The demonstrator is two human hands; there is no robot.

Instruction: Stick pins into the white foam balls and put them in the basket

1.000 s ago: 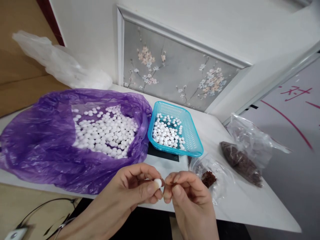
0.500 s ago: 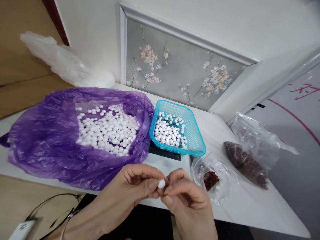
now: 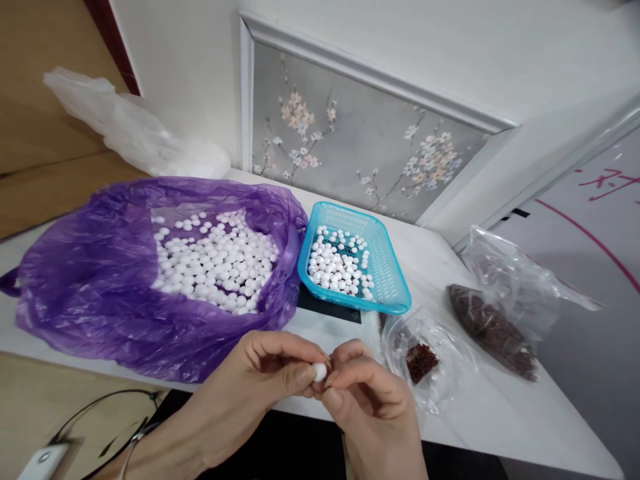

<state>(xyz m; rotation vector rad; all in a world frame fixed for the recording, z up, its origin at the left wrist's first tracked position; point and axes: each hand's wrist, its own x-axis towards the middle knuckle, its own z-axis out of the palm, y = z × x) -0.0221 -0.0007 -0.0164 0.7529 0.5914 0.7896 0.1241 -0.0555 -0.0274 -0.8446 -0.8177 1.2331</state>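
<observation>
Between the thumb and forefinger of my left hand [image 3: 260, 383] is a small white ball [image 3: 319, 372]. My right hand [image 3: 373, 400] is closed in a pinch against the ball's right side; whatever its fingertips hold, if anything, is too small or hidden to name. Both hands meet above the table's front edge. Behind them, a purple plastic bag [image 3: 95, 280] lies spread open with many similar white balls [image 3: 215, 267] inside. More of these balls sit in a blue plastic basket [image 3: 395, 293], just beyond my right hand.
Right of my hands, a clear plastic bag [image 3: 453, 360] holds reddish-brown bits [image 3: 421, 362]. Farther right lies another clear bag with dark brown contents [image 3: 490, 327]. A whitish plastic bag [image 3: 135, 127] stands at the back left. A framed flower picture [image 3: 360, 127] leans behind the white table [image 3: 540, 420].
Both hands have shifted slightly left with the white ball between them. The pinch stays much the same, and the bags and basket have not moved.
</observation>
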